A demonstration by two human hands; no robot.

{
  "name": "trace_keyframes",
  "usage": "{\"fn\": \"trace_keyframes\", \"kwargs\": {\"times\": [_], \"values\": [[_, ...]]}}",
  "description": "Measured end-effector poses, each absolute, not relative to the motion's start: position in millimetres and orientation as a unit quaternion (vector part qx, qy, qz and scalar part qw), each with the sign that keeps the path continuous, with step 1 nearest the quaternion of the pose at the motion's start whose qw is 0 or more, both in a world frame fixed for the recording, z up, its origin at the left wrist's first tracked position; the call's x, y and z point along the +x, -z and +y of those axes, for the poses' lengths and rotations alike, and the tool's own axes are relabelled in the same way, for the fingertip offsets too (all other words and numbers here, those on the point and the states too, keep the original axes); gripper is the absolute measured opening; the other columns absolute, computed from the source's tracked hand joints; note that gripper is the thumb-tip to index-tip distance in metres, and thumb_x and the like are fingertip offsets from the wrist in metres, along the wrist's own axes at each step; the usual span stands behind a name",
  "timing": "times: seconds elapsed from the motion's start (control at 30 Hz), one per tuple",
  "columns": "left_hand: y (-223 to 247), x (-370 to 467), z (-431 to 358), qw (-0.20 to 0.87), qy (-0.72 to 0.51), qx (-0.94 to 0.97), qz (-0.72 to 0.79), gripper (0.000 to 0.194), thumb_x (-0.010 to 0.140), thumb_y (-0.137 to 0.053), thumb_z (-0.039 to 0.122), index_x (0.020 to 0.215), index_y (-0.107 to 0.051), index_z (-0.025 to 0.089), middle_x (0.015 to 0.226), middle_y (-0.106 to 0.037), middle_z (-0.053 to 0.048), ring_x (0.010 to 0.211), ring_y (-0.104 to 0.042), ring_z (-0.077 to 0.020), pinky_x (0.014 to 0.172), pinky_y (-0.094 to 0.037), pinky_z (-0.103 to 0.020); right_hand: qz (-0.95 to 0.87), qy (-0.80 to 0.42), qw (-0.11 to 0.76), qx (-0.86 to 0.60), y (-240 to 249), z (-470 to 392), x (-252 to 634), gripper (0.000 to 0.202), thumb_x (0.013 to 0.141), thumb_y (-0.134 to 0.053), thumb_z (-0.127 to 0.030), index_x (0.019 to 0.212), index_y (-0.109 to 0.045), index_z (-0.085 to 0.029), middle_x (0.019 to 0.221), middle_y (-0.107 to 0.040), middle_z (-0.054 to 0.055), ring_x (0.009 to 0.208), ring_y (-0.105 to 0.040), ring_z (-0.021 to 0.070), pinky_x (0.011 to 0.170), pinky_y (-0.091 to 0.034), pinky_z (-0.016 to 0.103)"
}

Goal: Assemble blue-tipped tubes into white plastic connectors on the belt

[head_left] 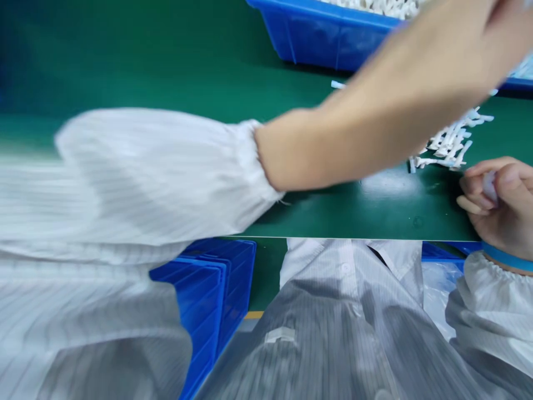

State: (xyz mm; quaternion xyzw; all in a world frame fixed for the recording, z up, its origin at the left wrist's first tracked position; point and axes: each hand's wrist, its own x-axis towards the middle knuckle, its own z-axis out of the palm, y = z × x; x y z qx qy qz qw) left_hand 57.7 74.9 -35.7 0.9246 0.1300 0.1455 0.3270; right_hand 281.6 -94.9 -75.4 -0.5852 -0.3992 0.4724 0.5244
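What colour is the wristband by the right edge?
The wristband is blue; best in the head view.

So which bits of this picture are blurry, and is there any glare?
In the head view, the bare forearm crossing the middle is smeared, probably by motion; in the same head view, the small white pieces look sharper, and a pale glare patch lies near them on the green tabletop.

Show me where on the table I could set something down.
The green tabletop looks bare left of the blue bin, beyond the left sleeve; a smaller patch lies between left forearm and right hand. It's crowded around the white parts.
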Motion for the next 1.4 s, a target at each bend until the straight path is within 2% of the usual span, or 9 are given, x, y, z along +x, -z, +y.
{"fn": "trace_keyframes", "kwargs": {"times": [0.17,0.37,0.43,0.53,0.67,0.77,0.97,1.17,1.4], "values": [[48.8,68.2,18.9,0.364,-0.122,0.912,0.146,0.028,0.106,-0.029,0.038,0.111,-0.05,0.02,0.088,-0.06,-0.002,0.088,-0.057,-0.0154,0.077,-0.043,-0.029,-0.379,-0.485,0.538,-0.576,73.0,-95.2,283.5,0.033,0.083,-0.078,-0.05,0.078,-0.081,-0.017,0.051,-0.043,0.002,0.042,-0.029,0.0086,0.036,-0.013,0.025],[70.8,76.1,-12.1,0.512,-0.066,0.844,0.148,0.019,0.107,-0.031,0.036,0.103,-0.044,0.022,0.076,-0.051,0.003,0.061,-0.05,-0.0096,0.06,-0.044,-0.025,-0.365,-0.523,0.487,-0.596,68.9,-94.9,283.7,0.023,0.082,-0.074,-0.037,0.082,-0.082,-0.015,0.049,-0.036,0.001,0.046,-0.031,0.0103,0.038,-0.017,0.025],[74.5,77.3,-9.0,0.5,-0.065,0.85,0.153,0.023,0.108,-0.025,0.031,0.106,-0.045,0.021,0.084,-0.053,0.001,0.065,-0.054,-0.0089,0.062,-0.046,-0.024,-0.373,-0.532,0.474,-0.595,69.1,-95.7,283.8,0.019,0.082,-0.069,-0.027,0.087,-0.083,-0.015,0.052,-0.037,0.001,0.049,-0.033,0.0107,0.04,-0.019,0.025],[78.5,76.6,-5.3,0.383,-0.075,0.912,0.124,0.036,0.107,-0.017,0.023,0.109,-0.052,0.018,0.101,-0.056,-0.004,0.09,-0.062,-0.0125,0.078,-0.051,-0.026,-0.39,-0.527,0.466,-0.594,69.8,-96.9,282.3,0.023,0.079,-0.065,-0.017,0.092,-0.083,-0.016,0.06,-0.044,0.003,0.052,-0.035,0.0095,0.042,-0.021,0.024],[85.7,74.8,-6.9,0.262,-0.099,0.956,0.089,0.029,0.105,-0.027,0.019,0.113,-0.055,0.016,0.114,-0.058,-0.006,0.111,-0.059,-0.0176,0.093,-0.051,-0.029,-0.418,-0.511,0.448,-0.602,70.7,-98.5,279.8,0.021,0.086,-0.069,-0.021,0.104,-0.081,-0.021,0.073,-0.056,0.004,0.057,-0.042,0.01,0.044,-0.03,0.024],[88.9,76.1,-7.7,0.277,-0.119,0.949,0.097,0.028,0.102,-0.03,0.015,0.111,-0.056,0.018,0.108,-0.058,-0.005,0.105,-0.061,-0.0159,0.089,-0.05,-0.027,-0.432,-0.516,0.44,-0.595,72.1,-100.0,280.4,0.02,0.089,-0.074,-0.029,0.109,-0.076,-0.026,0.075,-0.061,0.003,0.057,-0.044,0.0105,0.045,-0.033,0.024],[83.2,80.9,-6.0,0.463,-0.073,0.861,0.197,0.022,0.104,-0.034,0.025,0.092,-0.051,0.02,0.083,-0.056,0.001,0.075,-0.055,-0.0101,0.066,-0.045,-0.022,-0.424,-0.527,0.461,-0.574,74.3,-103.2,281.3,0.013,0.09,-0.076,-0.03,0.098,-0.07,-0.024,0.066,-0.062,0.001,0.05,-0.044,0.0104,0.042,-0.03,0.023],[92.0,75.7,-5.9,0.317,-0.099,0.938,0.102,0.031,0.103,-0.033,0.013,0.103,-0.064,0.017,0.105,-0.06,-0.004,0.089,-0.056,-0.012,0.08,-0.039,-0.027,-0.462,-0.475,0.448,-0.601,72.5,-107.5,276.2,0.007,0.091,-0.075,-0.027,0.096,-0.073,-0.022,0.068,-0.066,0.001,0.048,-0.044,0.009,0.04,-0.027,0.024],[100.4,77.4,-2.8,0.264,-0.14,0.95,0.095,0.027,0.103,-0.042,0.013,0.115,-0.066,0.018,0.1,-0.064,-0.002,0.088,-0.059,-0.0106,0.079,-0.036,-0.025,-0.589,-0.268,0.404,-0.647,74.7,-114.2,278.0,0.016,0.086,-0.08,-0.021,0.096,-0.081,-0.034,0.081,-0.073,-0.002,0.064,-0.059,0.0137,0.053,-0.04,0.031]]}}
